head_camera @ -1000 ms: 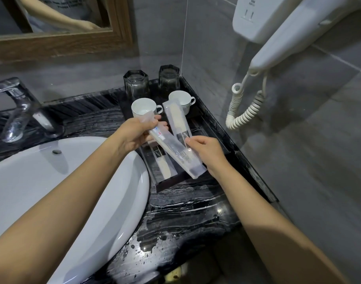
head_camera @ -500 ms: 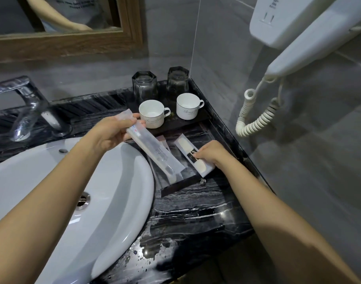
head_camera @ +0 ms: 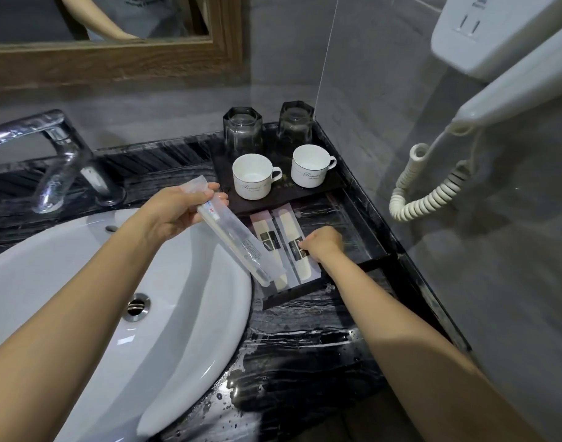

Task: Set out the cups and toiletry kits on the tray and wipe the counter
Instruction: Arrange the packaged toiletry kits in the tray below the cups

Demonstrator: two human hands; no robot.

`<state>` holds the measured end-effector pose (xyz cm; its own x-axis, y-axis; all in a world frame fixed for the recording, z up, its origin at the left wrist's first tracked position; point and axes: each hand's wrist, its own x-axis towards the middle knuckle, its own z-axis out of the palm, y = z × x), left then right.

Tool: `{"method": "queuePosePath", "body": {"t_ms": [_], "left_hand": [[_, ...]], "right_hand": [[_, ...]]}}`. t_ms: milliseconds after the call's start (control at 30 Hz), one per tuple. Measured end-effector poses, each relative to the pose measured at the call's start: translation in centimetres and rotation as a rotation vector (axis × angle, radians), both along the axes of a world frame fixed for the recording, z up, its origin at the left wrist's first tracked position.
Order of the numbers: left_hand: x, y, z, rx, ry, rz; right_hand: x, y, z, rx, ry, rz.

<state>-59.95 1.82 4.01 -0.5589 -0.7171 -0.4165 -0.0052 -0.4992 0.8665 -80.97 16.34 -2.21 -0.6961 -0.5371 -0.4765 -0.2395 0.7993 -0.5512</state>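
- Head view: we are leaning over the white sink [head_camera: 91, 301] set in the wet black marble table [head_camera: 305, 342].
- We are keeping the black tray [head_camera: 374, 261] against the wall, two white cups [head_camera: 253, 177] at its back.
- Our left hand [head_camera: 174, 215] is holding a clear toiletry kit [head_camera: 238, 244] above the tray's left edge, fingers [head_camera: 214, 194] pinching its top end.
- Our right hand [head_camera: 324, 244] is pressing its fingers together on a flat packet [head_camera: 300, 250] lying in the tray.

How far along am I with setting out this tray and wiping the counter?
Done: two white ceramic cups and two upturned glass tumblers stand on the dark tray; one flat sachet kit lies there. In hand: your right hand positions a second sachet; your left hand holds a clear plastic kit. Left: placing it, then wiping the wet black marble counter.
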Motion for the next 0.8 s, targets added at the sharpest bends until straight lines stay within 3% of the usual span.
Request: {"method": "queuePosePath", "body": {"t_ms": [333,800], "left_hand": [[0.3,0.0,-0.4,0.025,0.003,0.016],[-0.2,0.3,-0.9,0.025,-0.004,0.008]], "right_hand": [[-0.3,0.3,-1.3,-0.155,0.034,0.031],[-0.6,0.2,-1.6,-0.213,-0.004,0.060]]}}
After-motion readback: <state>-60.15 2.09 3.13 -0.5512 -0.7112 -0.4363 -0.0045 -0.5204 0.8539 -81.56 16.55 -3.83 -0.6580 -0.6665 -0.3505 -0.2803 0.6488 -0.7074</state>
